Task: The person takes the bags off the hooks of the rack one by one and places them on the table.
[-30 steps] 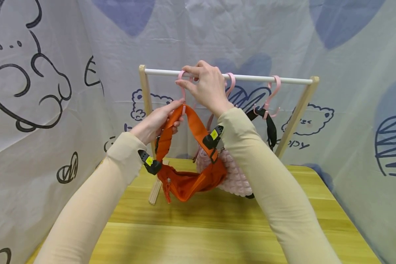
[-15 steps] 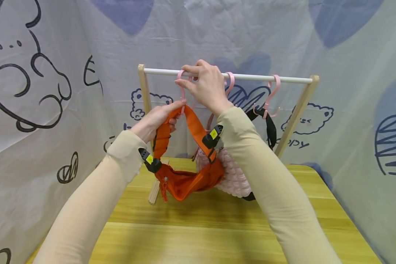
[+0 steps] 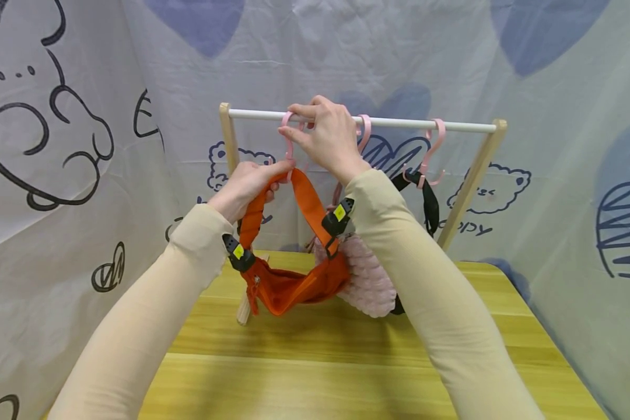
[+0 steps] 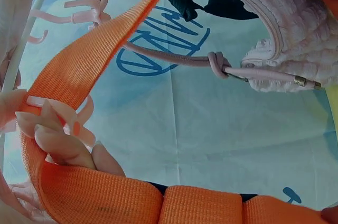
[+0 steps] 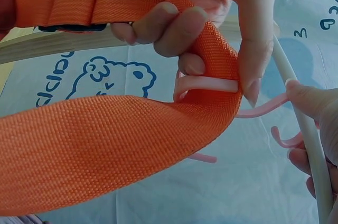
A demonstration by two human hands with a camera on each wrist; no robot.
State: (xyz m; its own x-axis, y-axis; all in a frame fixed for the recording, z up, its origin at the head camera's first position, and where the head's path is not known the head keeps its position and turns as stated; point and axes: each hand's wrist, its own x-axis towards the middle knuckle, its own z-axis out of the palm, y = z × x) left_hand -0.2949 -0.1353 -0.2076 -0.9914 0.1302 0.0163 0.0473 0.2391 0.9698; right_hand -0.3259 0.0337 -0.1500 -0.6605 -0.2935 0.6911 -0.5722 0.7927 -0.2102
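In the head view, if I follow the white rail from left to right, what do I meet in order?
Left wooden post → left pink hook → right hand, pinching that hook at the rail → middle pink hook → right pink hook → right wooden post.

Booth-like setting, cartoon-printed cloth walls [image 3: 436, 58], wood-grained table [image 3: 294, 379], tabletop hanging rack [image 3: 472, 186]

White sheet [image 3: 373, 46] behind the grip, creased; pale purple-blue hearts [image 3: 551, 29] above it to either side, blue line-drawn bears [image 3: 490, 189] lower. Left of grip: another sheet [image 3: 73, 227], big black cartoon outlines [image 3: 44, 129]. Yellowish wood-plank table [image 3: 304, 373] below grip, rounded far-right corner. Soft shadows on it.
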